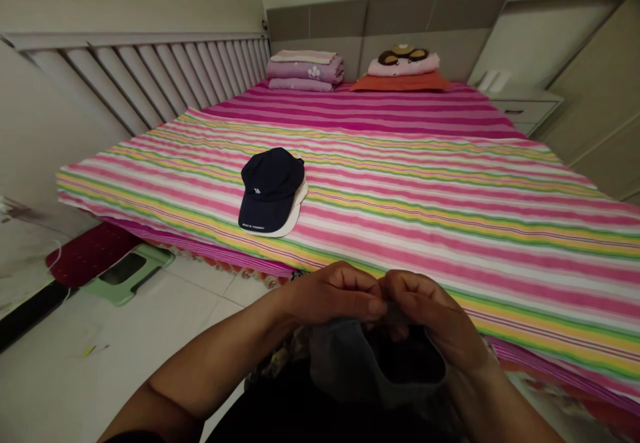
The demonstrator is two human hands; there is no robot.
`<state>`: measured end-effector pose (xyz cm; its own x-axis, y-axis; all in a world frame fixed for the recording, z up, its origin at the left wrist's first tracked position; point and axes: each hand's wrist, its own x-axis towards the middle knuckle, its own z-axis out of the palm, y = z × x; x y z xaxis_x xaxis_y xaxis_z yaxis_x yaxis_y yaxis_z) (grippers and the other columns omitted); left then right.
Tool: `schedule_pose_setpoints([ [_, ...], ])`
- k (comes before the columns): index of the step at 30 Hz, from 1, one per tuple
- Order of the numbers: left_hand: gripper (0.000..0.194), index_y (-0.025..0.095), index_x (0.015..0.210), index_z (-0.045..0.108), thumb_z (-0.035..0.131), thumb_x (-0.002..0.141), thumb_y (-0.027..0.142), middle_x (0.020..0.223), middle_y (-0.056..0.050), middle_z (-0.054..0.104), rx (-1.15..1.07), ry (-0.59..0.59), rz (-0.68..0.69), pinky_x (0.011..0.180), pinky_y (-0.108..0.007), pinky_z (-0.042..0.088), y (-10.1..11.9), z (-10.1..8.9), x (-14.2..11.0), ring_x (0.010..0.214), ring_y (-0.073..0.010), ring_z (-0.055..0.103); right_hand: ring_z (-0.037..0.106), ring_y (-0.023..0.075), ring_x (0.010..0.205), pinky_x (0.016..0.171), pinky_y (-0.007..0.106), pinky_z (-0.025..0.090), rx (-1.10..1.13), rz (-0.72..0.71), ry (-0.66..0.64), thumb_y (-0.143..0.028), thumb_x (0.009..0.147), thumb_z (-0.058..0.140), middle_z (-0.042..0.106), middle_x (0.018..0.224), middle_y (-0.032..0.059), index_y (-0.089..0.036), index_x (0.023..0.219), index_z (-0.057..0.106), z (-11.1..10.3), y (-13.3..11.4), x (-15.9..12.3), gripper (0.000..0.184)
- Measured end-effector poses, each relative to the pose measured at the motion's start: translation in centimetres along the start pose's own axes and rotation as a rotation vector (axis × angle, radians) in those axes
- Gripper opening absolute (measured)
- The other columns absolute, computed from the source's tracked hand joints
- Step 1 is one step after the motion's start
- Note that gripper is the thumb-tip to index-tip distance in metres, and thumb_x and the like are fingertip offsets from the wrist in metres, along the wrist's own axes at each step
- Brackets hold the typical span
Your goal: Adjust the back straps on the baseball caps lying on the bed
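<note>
Close to my body, I hold what looks like a dark grey cap (345,363) with its opening facing up, its inside dark. My left hand (337,293) pinches the edge of it, thumb on top. Right beside, my right hand (435,313) grips the same edge, and the fingertips of both hands nearly meet there. The small part between the fingers is mostly hidden. Farther off on the bed lies a navy cap (274,175) with white lettering on its brim. It is stacked over a white cap (299,208), whose edge shows at the right and below.
A striped sheet (425,203) covers the bed in front of me. Folded purple bedding (300,73) and an orange pillow (400,83) with a pink item on it sit by the headboard (395,23). A green stool (123,273) stands on the floor at left.
</note>
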<state>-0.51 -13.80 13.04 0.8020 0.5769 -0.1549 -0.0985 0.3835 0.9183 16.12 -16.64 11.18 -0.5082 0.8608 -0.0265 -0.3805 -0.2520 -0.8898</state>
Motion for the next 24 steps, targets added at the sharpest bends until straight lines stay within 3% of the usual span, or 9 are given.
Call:
schedule_pose_setpoints([
  [3, 0.036, 0.013, 0.059, 0.061, 0.068, 0.063, 0.048, 0.053, 0.000, 0.053, -0.064, 0.006, -0.045, 0.046, -0.021, 0.029, -0.1, -0.4, 0.1, 0.045, -0.0068, 0.041, 0.037, 0.0091, 0.044, 0.046, 0.023, 0.027, 0.056, -0.009, 0.035, -0.038, 0.076, 0.060, 0.046, 0.046, -0.0032, -0.018, 0.057, 0.044, 0.4, -0.1, -0.3, 0.032],
  [6, 0.046, 0.013, 0.074, 0.067, 0.066, 0.059, 0.057, 0.065, -0.005, 0.061, -0.086, -0.041, -0.088, 0.050, -0.023, 0.035, 0.0, -1.5, 0.2, 0.052, -0.0119, 0.049, 0.035, 0.0093, 0.043, 0.044, 0.023, 0.025, 0.060, -0.048, 0.107, -0.039, 0.079, 0.056, 0.044, 0.046, -0.0039, -0.018, 0.059, 0.046, 0.4, -0.6, -0.2, 0.031],
  [10, 0.041, 0.014, 0.083, 0.069, 0.075, 0.054, 0.042, 0.074, -0.006, 0.064, -0.026, -0.096, -0.177, 0.061, -0.026, 0.040, -0.6, -2.9, 0.2, 0.062, -0.0154, 0.055, 0.034, 0.0086, 0.041, 0.042, 0.021, 0.023, 0.019, -0.083, 0.108, -0.044, 0.079, 0.054, 0.044, 0.045, -0.0046, -0.018, 0.061, 0.048, -1.2, -1.8, 0.2, 0.032],
  [14, 0.036, 0.011, 0.068, 0.067, 0.077, 0.047, 0.039, 0.060, -0.006, 0.061, -0.244, 0.119, 0.030, 0.057, -0.026, 0.040, -1.1, -3.4, 0.6, 0.052, -0.0144, 0.054, 0.047, 0.0112, 0.050, 0.048, 0.023, 0.033, -0.126, 0.159, -0.117, -0.058, 0.060, 0.067, 0.057, 0.062, 0.0012, -0.015, 0.074, 0.058, -4.9, -2.2, 0.6, 0.047],
  [16, 0.031, 0.011, 0.057, 0.063, 0.075, 0.044, 0.036, 0.052, -0.005, 0.057, -0.333, 0.188, 0.096, 0.055, -0.027, 0.040, -0.6, -3.4, 0.9, 0.048, -0.0140, 0.053, 0.045, 0.0105, 0.048, 0.047, 0.023, 0.032, -0.140, 0.198, -0.163, -0.055, 0.052, 0.074, 0.054, 0.059, -0.0001, -0.014, 0.068, 0.058, -6.3, -2.0, 0.7, 0.047],
  [19, 0.027, 0.012, 0.049, 0.059, 0.069, 0.042, 0.036, 0.045, -0.006, 0.055, -0.367, 0.197, 0.057, 0.053, -0.030, 0.042, 0.7, -3.3, 1.1, 0.045, -0.0162, 0.052, 0.028, 0.0061, 0.039, 0.040, 0.020, 0.022, -0.072, 0.071, -0.065, -0.054, 0.056, 0.072, 0.038, 0.047, -0.0069, -0.018, 0.059, 0.047, -6.3, -1.9, 0.6, 0.043],
  [23, 0.031, 0.015, 0.039, 0.054, 0.071, 0.038, 0.041, 0.037, -0.008, 0.051, -0.166, 0.069, -0.075, 0.048, -0.035, 0.042, 1.8, -3.3, 1.0, 0.042, -0.0216, 0.054, 0.019, 0.0074, 0.033, 0.032, 0.021, 0.018, 0.066, -0.157, -0.025, -0.054, 0.069, 0.060, 0.028, 0.042, -0.0087, -0.023, 0.059, 0.041, -3.4, -2.9, 0.4, 0.039],
  [24, 0.035, 0.016, 0.036, 0.051, 0.073, 0.040, 0.043, 0.035, -0.008, 0.049, -0.131, 0.097, -0.075, 0.046, -0.034, 0.042, 1.8, -3.4, 1.1, 0.041, -0.0218, 0.053, 0.020, 0.0077, 0.031, 0.031, 0.022, 0.020, 0.078, -0.199, -0.021, -0.054, 0.070, 0.059, 0.028, 0.041, -0.0085, -0.023, 0.060, 0.041, -2.6, -3.3, 0.5, 0.037],
])
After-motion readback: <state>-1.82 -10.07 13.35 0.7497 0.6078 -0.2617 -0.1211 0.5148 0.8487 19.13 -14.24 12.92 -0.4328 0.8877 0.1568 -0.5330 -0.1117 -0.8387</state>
